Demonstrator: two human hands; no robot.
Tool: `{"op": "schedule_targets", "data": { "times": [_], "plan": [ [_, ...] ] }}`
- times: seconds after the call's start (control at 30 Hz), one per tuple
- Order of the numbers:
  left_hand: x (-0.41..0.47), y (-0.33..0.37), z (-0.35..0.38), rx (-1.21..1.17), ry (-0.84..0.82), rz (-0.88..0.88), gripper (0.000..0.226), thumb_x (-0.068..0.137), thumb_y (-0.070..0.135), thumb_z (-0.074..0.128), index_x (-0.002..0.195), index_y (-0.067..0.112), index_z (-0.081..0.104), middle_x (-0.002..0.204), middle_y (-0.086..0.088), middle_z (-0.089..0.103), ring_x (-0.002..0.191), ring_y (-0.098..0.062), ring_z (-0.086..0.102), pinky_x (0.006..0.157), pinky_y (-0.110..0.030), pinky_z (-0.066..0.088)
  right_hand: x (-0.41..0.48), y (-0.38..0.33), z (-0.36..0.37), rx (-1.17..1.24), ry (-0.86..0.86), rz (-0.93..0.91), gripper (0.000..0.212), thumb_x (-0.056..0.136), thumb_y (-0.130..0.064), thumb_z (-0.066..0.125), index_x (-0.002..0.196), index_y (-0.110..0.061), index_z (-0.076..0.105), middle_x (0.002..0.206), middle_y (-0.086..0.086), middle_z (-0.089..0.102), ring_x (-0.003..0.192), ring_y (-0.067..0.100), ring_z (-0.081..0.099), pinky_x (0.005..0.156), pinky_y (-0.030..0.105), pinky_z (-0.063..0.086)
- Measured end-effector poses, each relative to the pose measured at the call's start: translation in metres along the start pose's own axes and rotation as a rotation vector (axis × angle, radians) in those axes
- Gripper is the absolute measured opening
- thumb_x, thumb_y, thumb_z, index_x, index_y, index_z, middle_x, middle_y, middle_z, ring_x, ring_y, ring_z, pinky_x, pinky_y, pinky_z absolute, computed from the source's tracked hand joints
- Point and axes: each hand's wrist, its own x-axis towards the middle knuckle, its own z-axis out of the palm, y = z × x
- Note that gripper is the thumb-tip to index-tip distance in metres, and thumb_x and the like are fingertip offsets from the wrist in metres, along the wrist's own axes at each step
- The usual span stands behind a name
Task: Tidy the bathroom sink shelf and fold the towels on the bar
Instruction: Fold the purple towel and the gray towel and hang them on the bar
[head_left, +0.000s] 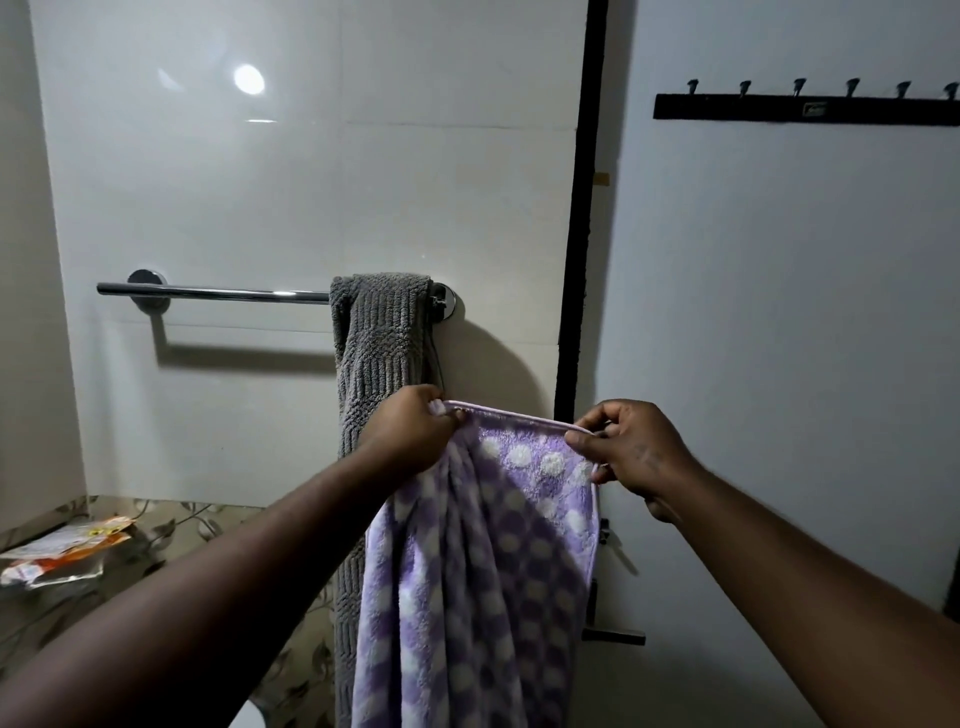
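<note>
Chrome towel bar (218, 294) on the white tiled wall (311, 156) carries one item: a grey ribbed towel (382, 332). It's draped over the bar's right end, right by the bracket, and hangs long & narrow past the bottom of the view. Lower left, crumpled orange-and-white packets (67, 545) lie in a heap on a ledge in front of leaf-patterned tile; can't tell what the ledge is. A black hook rack (805, 108) sits high on the right-hand wall.

Both hands are up in front of the grey towel, holding a lilac towel w/ white dots (488, 561) by its top hem. The left hand (415, 428), fingers curled, pinches the top left corner. The right hand (631, 449) pinches the top right corner btwn thumb & fingers. The hem runs nearly straight btwn them, dipping a bit toward the right. The lilac towel is off the bar, held below it. It hangs in loose vertical folds, bunched under the left hand & flatter under the right, and hides the grey towel's lower part. Can't tell if the two towels touch.
</note>
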Motion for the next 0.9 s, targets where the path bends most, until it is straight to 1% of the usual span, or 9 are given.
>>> {"op": "schedule_targets", "data": {
  "times": [0.13,0.27,0.4,0.5,0.6,0.7,0.77,0.87,0.9],
  "plan": [
    [0.001,0.001,0.0,0.011,-0.001,-0.03,0.036,0.086,0.048,0.074,0.078,0.015,0.065,0.064,0.006,0.062,0.065,-0.021,0.058,0.056,-0.03,0.037,-0.001,0.001,-0.001,0.123,-0.035,0.059,0.006,0.089,-0.004,0.075,0.084,-0.007,0.075,0.082,0.011,0.072,0.062,0.014,0.071,0.068,0.028,0.063],
    [0.0,0.007,0.005,-0.099,-0.06,-0.069,0.038,0.086,0.045,0.075,0.071,0.015,0.057,0.062,0.006,0.055,0.065,-0.02,0.051,0.059,-0.031,0.035,-0.006,-0.007,0.004,0.173,-0.094,0.074,0.006,0.087,-0.004,0.077,0.084,-0.002,0.072,0.076,0.008,0.072,0.059,0.015,0.071,0.065,0.025,0.062],
    [-0.004,0.023,0.009,-0.364,-0.159,-0.146,0.051,0.08,0.057,0.079,0.09,0.011,0.06,0.078,-0.002,0.059,0.069,-0.017,0.053,0.063,-0.028,0.042,-0.013,-0.024,0.022,0.292,-0.21,0.102,0.009,0.087,-0.005,0.076,0.081,-0.004,0.069,0.068,0.002,0.069,0.055,0.01,0.065,0.062,0.02,0.06],
    [-0.006,0.037,0.009,-0.398,-0.19,-0.176,0.053,0.081,0.065,0.073,0.077,0.015,0.057,0.069,0.0,0.054,0.056,-0.011,0.047,0.048,-0.021,0.037,-0.017,-0.036,0.037,0.337,-0.266,0.104,0.009,0.087,-0.008,0.076,0.082,-0.005,0.069,0.07,0.002,0.069,0.059,0.011,0.064,0.061,0.02,0.058],
    [-0.006,0.047,0.009,-0.375,-0.182,-0.157,0.051,0.09,0.057,0.069,0.065,0.016,0.053,0.055,0.0,0.049,0.042,-0.009,0.04,0.039,-0.018,0.028,-0.018,-0.04,0.051,0.394,-0.309,0.113,0.007,0.09,-0.006,0.073,0.087,-0.003,0.068,0.075,0.005,0.069,0.063,0.011,0.065,0.062,0.019,0.057],
    [-0.008,0.051,0.016,-0.418,-0.224,-0.179,0.044,0.095,0.04,0.069,0.065,0.016,0.048,0.056,0.001,0.046,0.045,-0.008,0.039,0.035,-0.015,0.029,-0.018,-0.039,0.062,0.459,-0.344,0.146,0.008,0.093,-0.003,0.068,0.086,-0.004,0.065,0.076,0.006,0.068,0.062,0.009,0.066,0.061,0.019,0.057],
    [-0.01,0.051,0.018,-0.519,-0.236,-0.211,0.039,0.097,0.028,0.069,0.067,0.016,0.047,0.06,-0.001,0.048,0.05,-0.009,0.04,0.04,-0.015,0.035,-0.017,-0.037,0.065,0.48,-0.33,0.162,0.013,0.095,-0.003,0.066,0.083,-0.006,0.064,0.075,0.005,0.067,0.061,0.008,0.066,0.061,0.018,0.057],
    [-0.015,0.051,0.018,-0.729,-0.274,-0.257,0.023,0.098,0.011,0.067,0.079,0.009,0.054,0.071,-0.007,0.055,0.061,-0.014,0.049,0.061,-0.025,0.046,-0.014,-0.032,0.062,0.464,-0.278,0.169,0.017,0.095,-0.003,0.066,0.08,-0.009,0.064,0.074,0.003,0.067,0.06,0.006,0.065,0.059,0.018,0.056],
    [-0.018,0.051,0.018,-0.781,-0.296,-0.266,0.016,0.098,0.007,0.066,0.085,0.005,0.057,0.073,-0.01,0.057,0.061,-0.015,0.051,0.06,-0.026,0.049,-0.013,-0.031,0.062,0.44,-0.257,0.168,0.017,0.095,-0.004,0.067,0.079,-0.01,0.064,0.074,0.003,0.067,0.062,0.008,0.064,0.06,0.019,0.056]
  ]
}}
